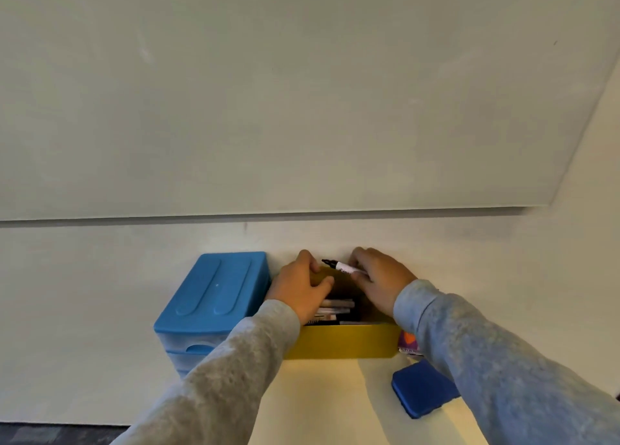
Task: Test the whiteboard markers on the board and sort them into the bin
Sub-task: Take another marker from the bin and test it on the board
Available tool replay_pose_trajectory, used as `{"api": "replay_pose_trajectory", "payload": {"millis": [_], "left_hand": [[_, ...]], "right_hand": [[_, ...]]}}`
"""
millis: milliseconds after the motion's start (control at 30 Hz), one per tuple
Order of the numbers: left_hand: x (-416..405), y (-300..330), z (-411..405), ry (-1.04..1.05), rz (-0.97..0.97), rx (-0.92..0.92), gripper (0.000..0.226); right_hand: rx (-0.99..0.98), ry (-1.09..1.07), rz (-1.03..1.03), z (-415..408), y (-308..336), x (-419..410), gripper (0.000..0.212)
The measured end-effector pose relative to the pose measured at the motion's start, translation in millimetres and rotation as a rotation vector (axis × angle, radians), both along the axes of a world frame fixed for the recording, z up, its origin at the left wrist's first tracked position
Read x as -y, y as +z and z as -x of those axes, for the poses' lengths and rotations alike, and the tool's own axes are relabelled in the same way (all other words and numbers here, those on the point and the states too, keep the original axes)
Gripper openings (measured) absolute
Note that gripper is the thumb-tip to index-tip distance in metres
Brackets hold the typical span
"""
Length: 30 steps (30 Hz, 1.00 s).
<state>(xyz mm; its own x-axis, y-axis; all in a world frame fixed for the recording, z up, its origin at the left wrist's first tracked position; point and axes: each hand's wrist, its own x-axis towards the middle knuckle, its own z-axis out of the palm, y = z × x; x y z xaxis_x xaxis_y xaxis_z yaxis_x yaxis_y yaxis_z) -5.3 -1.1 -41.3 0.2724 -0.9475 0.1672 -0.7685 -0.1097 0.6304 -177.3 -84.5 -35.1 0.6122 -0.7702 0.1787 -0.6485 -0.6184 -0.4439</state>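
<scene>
Over the yellow bin (342,341), the right hand (379,282) is pinching an uncapped black marker (342,267); the left hand (300,285) is curling on the bin's far-left rim, its grip unclear. More markers (335,307) are lying inside

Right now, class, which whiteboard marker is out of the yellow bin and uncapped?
The marker gripped in the right hand, its black tip bare and pointing left above the yellow bin. The other markers lie inside the bin.
</scene>
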Motion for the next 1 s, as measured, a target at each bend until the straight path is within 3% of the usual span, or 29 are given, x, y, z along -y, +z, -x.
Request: {"api": "replay_pose_trajectory", "payload": {"millis": [300, 567, 867, 1000], "left_hand": [[-4.0, 59.5, 2.7, -0.134, 0.193, 0.140, 0.026], [-1.4, 130.1, -3.4, -0.170, 0.286, 0.277, 0.016], [-11.5, 234.8, -5.7, -0.288, 0.565, 0.412, 0.067], [-3.2, 267.7, -4.0, -0.228, 0.692, 0.554, 0.066]], "right_hand": [[0.221, -0.065, -0.051, 13.4, 31.7, -18.8, 0.013], [0.388, -0.139, -0.109, 4.4, 68.1, -27.3, 0.023], [0.698, -0.150, -0.126, 9.2, 133.2, -23.3, 0.019], [0.901, -0.119, -0.087, 7.2, 168.2, -21.9, 0.018]]}}
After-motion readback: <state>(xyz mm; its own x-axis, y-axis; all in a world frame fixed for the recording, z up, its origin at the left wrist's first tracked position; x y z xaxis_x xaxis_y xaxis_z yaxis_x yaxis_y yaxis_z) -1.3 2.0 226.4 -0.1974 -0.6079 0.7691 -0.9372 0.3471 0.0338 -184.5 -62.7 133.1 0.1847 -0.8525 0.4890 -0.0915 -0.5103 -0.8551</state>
